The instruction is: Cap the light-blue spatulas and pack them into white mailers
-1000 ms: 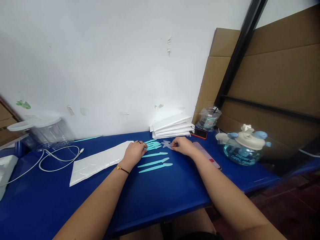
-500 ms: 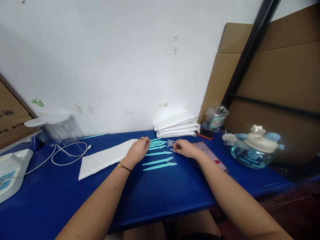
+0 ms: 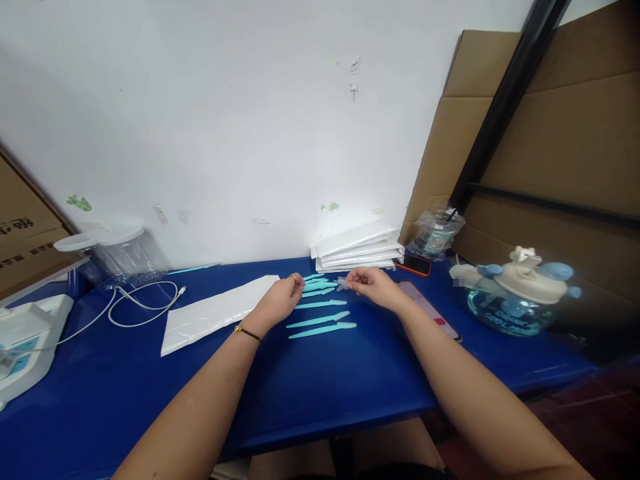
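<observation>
Several turquoise eyebrow razors (image 3: 323, 331) lie side by side across the blue table, blades pointing right. My left hand (image 3: 281, 297) is closed in a pinch at the handle end of an eyebrow razor (image 3: 318, 285) in the upper group. Facing it, my right hand (image 3: 374, 288) pinches a small clear blade cap at its fingertips. Loose translucent caps (image 3: 342, 283) are bunched beside those fingertips, partly hidden by them. A flat white plastic bag (image 3: 215, 315) lies left of my left hand.
Stacked white packets (image 3: 357, 250) stand by the wall. Right of my right hand are a phone (image 3: 431, 312), a smaller phone (image 3: 416, 265) and a water bottle (image 3: 517, 293). A white cable (image 3: 145, 325), clear jars (image 3: 127, 257) and a white scale (image 3: 35, 340) sit left.
My right hand has moved away from me, from a razor's blade end up to the bunched caps. My left hand has barely shifted. The camera view has moved slightly.
</observation>
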`<state>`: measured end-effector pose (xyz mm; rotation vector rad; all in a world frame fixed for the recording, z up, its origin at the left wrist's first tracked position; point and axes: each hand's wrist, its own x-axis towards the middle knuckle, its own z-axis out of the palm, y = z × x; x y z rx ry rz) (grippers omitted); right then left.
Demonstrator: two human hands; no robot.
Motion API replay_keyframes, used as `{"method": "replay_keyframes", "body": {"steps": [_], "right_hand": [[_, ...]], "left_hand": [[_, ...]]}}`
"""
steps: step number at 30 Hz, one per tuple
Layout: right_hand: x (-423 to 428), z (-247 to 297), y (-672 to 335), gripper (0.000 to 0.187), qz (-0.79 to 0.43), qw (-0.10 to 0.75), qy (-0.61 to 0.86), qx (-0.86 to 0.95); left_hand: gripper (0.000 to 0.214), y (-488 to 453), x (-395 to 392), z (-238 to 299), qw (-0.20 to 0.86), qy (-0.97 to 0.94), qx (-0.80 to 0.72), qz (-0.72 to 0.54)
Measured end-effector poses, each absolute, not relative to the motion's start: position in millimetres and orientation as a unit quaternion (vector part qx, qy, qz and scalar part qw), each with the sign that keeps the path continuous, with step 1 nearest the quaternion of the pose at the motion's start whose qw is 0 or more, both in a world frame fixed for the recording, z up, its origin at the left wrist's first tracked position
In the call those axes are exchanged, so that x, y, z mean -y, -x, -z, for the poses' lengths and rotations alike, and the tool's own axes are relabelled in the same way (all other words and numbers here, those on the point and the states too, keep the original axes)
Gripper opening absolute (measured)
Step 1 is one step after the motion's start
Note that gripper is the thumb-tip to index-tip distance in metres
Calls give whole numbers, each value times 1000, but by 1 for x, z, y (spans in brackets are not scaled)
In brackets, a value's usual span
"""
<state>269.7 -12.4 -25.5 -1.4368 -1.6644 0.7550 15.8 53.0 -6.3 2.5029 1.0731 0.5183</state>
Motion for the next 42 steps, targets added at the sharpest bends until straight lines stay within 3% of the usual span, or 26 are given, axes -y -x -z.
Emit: {"method": "replay_keyframes", "body": {"steps": [7, 15, 25, 31, 34, 39, 42], "right_hand": [[12, 28, -262, 28, -312, 399, 558, 658], [15, 25, -258, 30, -318, 370, 550, 678], [16, 21, -264, 34, -341, 398, 548, 652], [17, 24, -256, 30, -374, 354, 522, 680], [14, 24, -270, 28, -331, 351, 557, 676], [9, 27, -300, 13, -94, 325, 692, 638], [7, 30, -301, 10, -81, 274, 705, 649]], "left_hand": [[17, -17, -52, 7, 190, -889, -378, -177], [22, -20, -48, 10, 270, -877, -369, -146], [22, -18, -50, 6, 260, -872, -374, -179], [22, -21, -47, 13, 323, -875, -337, -129], [22, -20, -48, 12, 269, -892, -341, -126], [23, -18, -57, 14, 108, -908, -369, -165], [22, -17, -62, 19, 59, -916, -371, -142]]}}
